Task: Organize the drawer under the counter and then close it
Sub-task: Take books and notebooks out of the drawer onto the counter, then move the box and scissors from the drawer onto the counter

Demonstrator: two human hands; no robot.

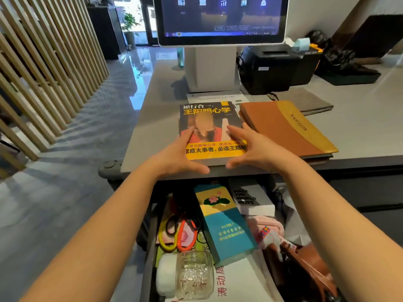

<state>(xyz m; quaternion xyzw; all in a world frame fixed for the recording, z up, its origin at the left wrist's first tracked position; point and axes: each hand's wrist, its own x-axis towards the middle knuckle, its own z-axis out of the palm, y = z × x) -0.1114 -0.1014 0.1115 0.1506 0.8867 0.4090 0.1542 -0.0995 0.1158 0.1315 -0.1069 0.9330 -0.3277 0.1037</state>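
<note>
The drawer (148, 247) under the counter (157, 127) stands open and cluttered. In it lie a teal and yellow box (224, 223), a white box with black lettering (250, 199), yellow and orange handled scissors (181, 234), a clear glass jar (194, 275) and a brown bag (305, 271). On the counter above lies a book with a yellow band (209, 118). My left hand (178, 153) rests on its near left corner with fingers spread. My right hand (255, 147) is spread over its near right part. Both thumbs sit at the book's near edge.
A brown and yellow notebook (283, 127) lies right of the book, with a grey cloth (305, 101) behind it. A monitor on a white stand (220, 18) and a black printer (268, 68) stand at the back. Wooden slats (43, 73) line the floor to the left.
</note>
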